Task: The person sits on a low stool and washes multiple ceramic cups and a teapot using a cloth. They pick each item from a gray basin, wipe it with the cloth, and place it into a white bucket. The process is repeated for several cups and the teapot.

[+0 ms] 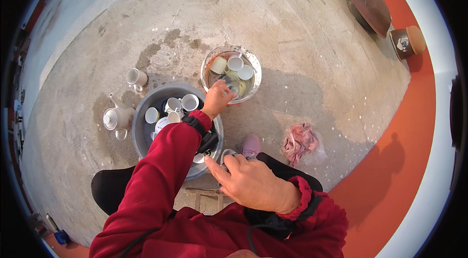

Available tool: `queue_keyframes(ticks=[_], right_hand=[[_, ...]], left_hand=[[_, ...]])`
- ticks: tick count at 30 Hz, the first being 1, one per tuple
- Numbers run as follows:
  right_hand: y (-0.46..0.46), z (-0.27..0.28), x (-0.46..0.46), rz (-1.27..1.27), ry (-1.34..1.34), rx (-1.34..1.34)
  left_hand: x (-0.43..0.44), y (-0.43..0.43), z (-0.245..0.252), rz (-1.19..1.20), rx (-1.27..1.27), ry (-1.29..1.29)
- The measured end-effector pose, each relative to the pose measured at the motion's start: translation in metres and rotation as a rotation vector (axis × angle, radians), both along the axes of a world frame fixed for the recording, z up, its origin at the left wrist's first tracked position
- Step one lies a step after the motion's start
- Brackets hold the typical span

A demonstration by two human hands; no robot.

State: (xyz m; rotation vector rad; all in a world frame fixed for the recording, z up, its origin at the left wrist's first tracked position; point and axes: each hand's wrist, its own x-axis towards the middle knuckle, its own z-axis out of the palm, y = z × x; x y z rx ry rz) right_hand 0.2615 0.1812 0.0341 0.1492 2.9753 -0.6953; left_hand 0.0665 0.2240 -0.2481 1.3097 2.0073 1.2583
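My left hand (219,97) reaches over the rim of a paint-spattered bucket (258,75), its fingertips on a clear glass cup (232,85). White mugs (235,63) and a pale yellow cup (218,65) sit in the bucket with liquid. Under my left forearm is a grey plastic basin (140,108) with several white cups (190,102), part of it hidden by the sleeve. Above my lap, my right hand (252,183) is bent with its index finger stretched toward the basin's near edge. Just beyond its fingers is a greyish thing (228,153), partly hidden; whether the hand touches it is unclear.
Left of the basin stand a white teapot (117,118) and a lidded white mug (136,77) on the concrete floor (285,13). A pink cloth in a plastic bag (302,142) lies at right. Further off are a brown basin (369,9) and a jar (402,43) by the wall.
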Motion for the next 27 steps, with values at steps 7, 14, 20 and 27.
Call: queue_keyframes(ticks=[7,14,20,27], right_hand=[[0.003,-0.003,-0.006,0.013,0.025,-0.030],[0.004,-0.003,-0.012,0.024,0.075,-0.021],[0.007,-0.003,-0.012,-0.011,0.008,-0.045],[0.012,-0.004,-0.014,-0.059,0.009,-0.053]], left_hand=[[0.003,-0.006,-0.017,-0.101,-0.142,0.165],[0.001,-0.008,-0.033,-0.214,-0.171,0.378],[0.003,-0.009,-0.033,-0.296,-0.279,0.576],[-0.007,-0.031,-0.001,-0.294,-0.143,0.549]])
